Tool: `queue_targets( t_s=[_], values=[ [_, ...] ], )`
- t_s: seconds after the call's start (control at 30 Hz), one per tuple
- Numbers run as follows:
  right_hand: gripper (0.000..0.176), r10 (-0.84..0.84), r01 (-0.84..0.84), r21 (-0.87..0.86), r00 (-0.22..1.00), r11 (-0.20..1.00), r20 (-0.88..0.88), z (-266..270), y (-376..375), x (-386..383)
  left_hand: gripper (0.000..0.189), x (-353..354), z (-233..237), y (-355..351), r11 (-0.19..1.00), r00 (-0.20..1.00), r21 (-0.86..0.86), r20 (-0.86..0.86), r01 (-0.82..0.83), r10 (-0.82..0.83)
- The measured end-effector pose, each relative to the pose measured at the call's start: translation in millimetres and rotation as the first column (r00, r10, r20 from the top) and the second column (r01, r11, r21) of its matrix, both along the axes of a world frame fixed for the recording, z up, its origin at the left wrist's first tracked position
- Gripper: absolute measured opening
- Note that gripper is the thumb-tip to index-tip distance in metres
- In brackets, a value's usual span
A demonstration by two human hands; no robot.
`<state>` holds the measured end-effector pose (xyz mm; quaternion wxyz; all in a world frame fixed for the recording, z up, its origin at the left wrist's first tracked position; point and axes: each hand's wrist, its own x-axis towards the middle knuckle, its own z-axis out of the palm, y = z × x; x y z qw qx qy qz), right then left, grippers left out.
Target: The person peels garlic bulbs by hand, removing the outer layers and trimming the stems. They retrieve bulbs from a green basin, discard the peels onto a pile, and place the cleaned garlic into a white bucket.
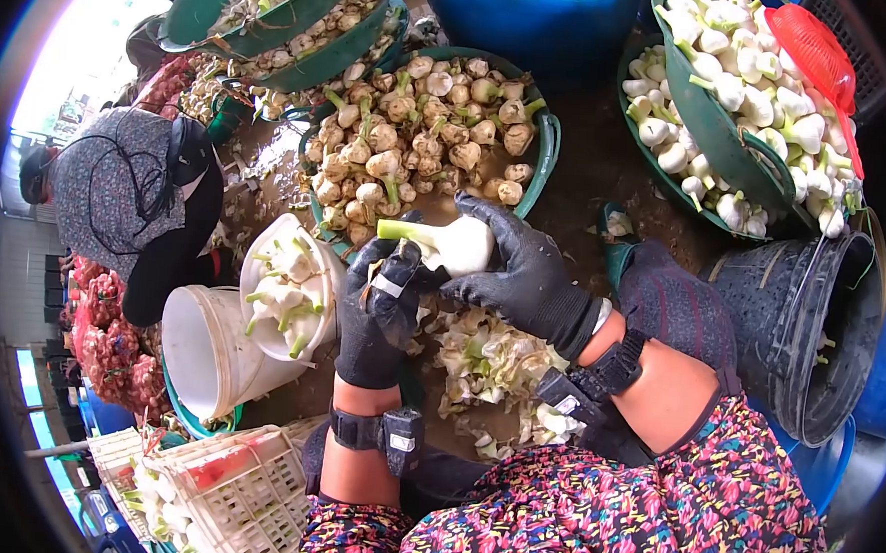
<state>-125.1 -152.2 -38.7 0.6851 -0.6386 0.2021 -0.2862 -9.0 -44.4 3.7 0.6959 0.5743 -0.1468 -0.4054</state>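
Observation:
A white garlic bulb (462, 245) with a short green stem lies sideways between my two gloved hands. My left hand (384, 298) is closed at the stem side, under the stem, with a white band across its fingers. My right hand (528, 276) curls its fingers and thumb around the bulb's rounded end. Just beyond my hands stands a green tub (547, 147) full of brownish, unpeeled garlic bulbs (426, 125). Below them lies a heap of loose garlic skins (498, 365).
A white bucket (199, 349) and a smaller one holding trimmed garlic (290, 294) stand left. White bulbs fill a green basin (707, 120) at upper right, beside a red strainer (815, 56). A black bucket (772, 314) lies tilted right. Another person (132, 185) sits at left.

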Motion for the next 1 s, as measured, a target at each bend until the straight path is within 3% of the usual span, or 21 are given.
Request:
queue_targets(
  t_s=[0.03,0.1,0.13,0.2,0.23,0.27,0.3,0.33,0.4,0.43,0.47,0.53,0.6,0.67,0.7,0.73,0.77,0.8,0.9,0.97,1.0],
  values=[
    [0.075,0.0,0.0,0.0,1.0,1.0,0.0,0,0,-1,0.03,0,-3,1,1.0,1.0,-0.014,0.015,0.002,-0.002],
    [0.075,-0.047,0.036,-0.327,0.999,0.944,-0.027,8,0,-5,0.029,0,-9,0,1.0,1.0,-0.03,0.031,0.003,-0.002],
    [0.075,-0.046,0.035,-0.328,0.999,0.944,-0.027,5,1,-4,0.027,0,-12,-1,1.0,1.0,-0.022,0.027,0.003,-0.002],
    [0.054,0.004,-0.003,-0.089,1.0,0.996,0.014,4,4,-1,0.024,2,-15,0,1.0,1.0,-0.013,0.023,0.004,-0.004],
    [0.054,0.004,-0.003,-0.088,1.0,0.996,0.014,4,1,-3,0.023,7,-15,3,0.998,0.992,0.049,0.116,0.04,-0.046],
    [0.045,0.127,-0.122,0.318,0.992,0.94,0.007,16,-6,-4,0.022,12,-15,7,0.991,0.974,0.115,0.205,0.07,-0.093],
    [0.038,0.241,-0.21,0.67,0.969,0.712,0.048,22,-10,-6,0.022,16,-20,11,0.991,0.975,0.115,0.203,0.069,-0.091],
    [0.038,0.243,-0.211,0.672,0.969,0.71,0.048,20,-10,-7,0.022,22,-27,16,0.99,0.937,0.078,0.323,0.115,-0.134],
    [0.033,0.464,-0.393,0.829,0.866,0.398,0.187,18,-9,-9,0.025,19,-34,16,0.985,0.836,0.056,0.523,0.163,-0.168],
    [0.036,0.481,-0.454,0.84,0.831,0.297,0.279,19,-12,-14,0.028,17,-35,18,0.979,0.639,0.126,0.742,0.163,-0.202],
    [0.036,0.482,-0.454,0.841,0.83,0.293,0.281,18,-11,-14,0.031,13,-22,14,0.971,0.386,0.194,0.892,0.142,-0.235],
    [0.034,0.577,-0.462,0.87,0.763,0.173,0.291,13,-10,-13,0.036,14,-16,14,0.973,0.285,0.201,0.932,0.111,-0.225],
    [0.034,0.603,-0.459,0.866,0.753,0.196,0.263,14,0,-16,0.037,11,-9,12,0.959,0.22,0.272,0.933,0.081,-0.284],
    [0.032,0.579,-0.552,0.808,0.734,0.205,0.354,11,1,-13,0.037,13,-18,12,0.981,0.375,0.127,0.911,0.144,-0.173],
    [0.032,0.58,-0.552,0.808,0.734,0.206,0.354,14,0,-13,0.037,9,-19,13,0.992,0.661,0.083,0.74,0.094,-0.124],
    [0.031,0.512,-0.52,0.784,0.801,0.338,0.311,20,-1,-15,0.038,3,-17,13,0.998,0.872,0.055,0.487,0.034,-0.056],
    [0.031,0.433,-0.473,0.748,0.859,0.465,0.274,26,-4,-14,0.041,7,-14,16,0.989,0.929,-0.071,0.356,0.131,-0.097],
    [0.033,0.401,-0.479,0.704,0.868,0.524,0.293,12,-9,-8,0.042,9,-7,23,0.985,0.951,0.028,0.26,0.168,-0.169],
    [0.034,0.36,-0.431,0.72,0.895,0.545,0.263,11,-11,-4,0.045,1,4,22,0.957,0.856,0.14,0.428,0.255,-0.291],
    [0.03,0.415,-0.509,0.679,0.853,0.53,0.315,9,-9,-1,0.037,-4,5,20,0.987,0.986,-0.037,0.071,0.154,-0.151],
    [0.03,0.418,-0.507,0.682,0.854,0.527,0.311,9,-10,0,0.037,-2,2,21,0.988,0.987,-0.036,0.066,0.15,-0.148]
  ],
)
